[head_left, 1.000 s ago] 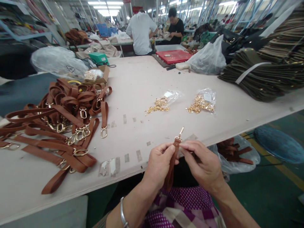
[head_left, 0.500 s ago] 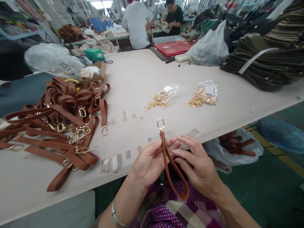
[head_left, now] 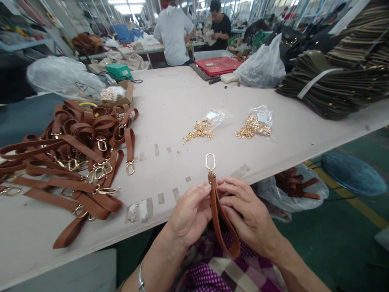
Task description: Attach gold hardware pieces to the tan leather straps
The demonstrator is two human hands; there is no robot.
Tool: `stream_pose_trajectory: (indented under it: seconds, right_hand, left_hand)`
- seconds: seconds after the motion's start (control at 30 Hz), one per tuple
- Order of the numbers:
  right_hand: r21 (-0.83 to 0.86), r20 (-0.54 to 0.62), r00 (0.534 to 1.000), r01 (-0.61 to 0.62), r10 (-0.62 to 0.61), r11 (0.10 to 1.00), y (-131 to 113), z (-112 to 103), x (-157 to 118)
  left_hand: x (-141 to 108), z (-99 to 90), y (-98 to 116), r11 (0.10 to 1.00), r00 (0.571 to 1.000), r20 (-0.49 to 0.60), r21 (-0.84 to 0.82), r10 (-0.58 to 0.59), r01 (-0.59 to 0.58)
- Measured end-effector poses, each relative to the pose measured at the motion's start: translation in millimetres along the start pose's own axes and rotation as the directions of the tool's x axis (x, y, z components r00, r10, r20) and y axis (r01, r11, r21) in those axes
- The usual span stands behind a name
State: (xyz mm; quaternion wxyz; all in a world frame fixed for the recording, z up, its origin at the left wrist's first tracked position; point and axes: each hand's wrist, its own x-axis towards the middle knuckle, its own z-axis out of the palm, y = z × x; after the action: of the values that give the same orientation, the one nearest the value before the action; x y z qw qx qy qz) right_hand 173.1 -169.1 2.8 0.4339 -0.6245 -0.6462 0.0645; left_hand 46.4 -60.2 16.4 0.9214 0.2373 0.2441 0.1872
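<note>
A brown leather wrist strap point(head_left: 216, 215) hangs in a loop between my hands, its gold oval clasp point(head_left: 210, 162) pointing away from me over the table edge. My left hand point(head_left: 191, 213) pinches the strap just below the clasp, thumb on top. From the other side my right hand point(head_left: 247, 211) has its curled fingers against the strap's upper part; its fingertips are partly hidden behind the leather. On the table to the left lies a heap of similar brown straps point(head_left: 82, 129) with gold clasps.
Small gold fittings point(head_left: 199, 132) spill from a plastic bag, beside a second bag of fittings point(head_left: 255, 123). Stacked dark leather pieces point(head_left: 331, 89) lie at the right. A red tray point(head_left: 217, 65) sits farther back. A plastic bag of brown strips point(head_left: 294, 188) hangs below the table's edge. Two people stand beyond.
My right hand has closed in against the strap, its fingers now nearer the upper part. The clasp has turned more face-on, and the view has shifted slightly.
</note>
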Motion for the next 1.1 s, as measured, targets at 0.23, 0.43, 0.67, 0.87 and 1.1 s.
stream_pose_trajectory:
  seconds: [0.23,0.43,0.67,0.87,1.1]
  right_hand:
    - [0.782,0.07,0.737,-0.46,0.673,0.422,5.3,-2.0,-7.3]
    - [0.875,0.102,0.656,-0.417,0.748,0.247,5.8,5.3,-7.7]
    - [0.456,-0.143,0.856,-0.389,0.497,0.801,4.0,7.9,-15.3]
    - [0.179,-0.193,0.938,-0.256,0.289,0.95,5.7,8.3,-13.1]
    - [0.099,-0.258,0.935,-0.223,0.242,0.97,2.8,12.0,-13.7]
  left_hand:
    - [-8.2,1.7,-1.9,0.923,0.98,-0.189,0.384,0.061,0.017]
    - [-6.3,6.2,-12.4,0.927,0.987,-0.161,0.373,0.02,0.043]
    - [-3.7,6.7,-19.8,0.842,0.986,-0.095,0.536,0.136,-0.064]
    - [-6.4,9.1,-20.6,0.76,0.973,-0.095,0.642,0.208,-0.099]
    - [-5.3,5.3,-28.9,0.65,0.942,-0.048,0.735,0.332,-0.191]
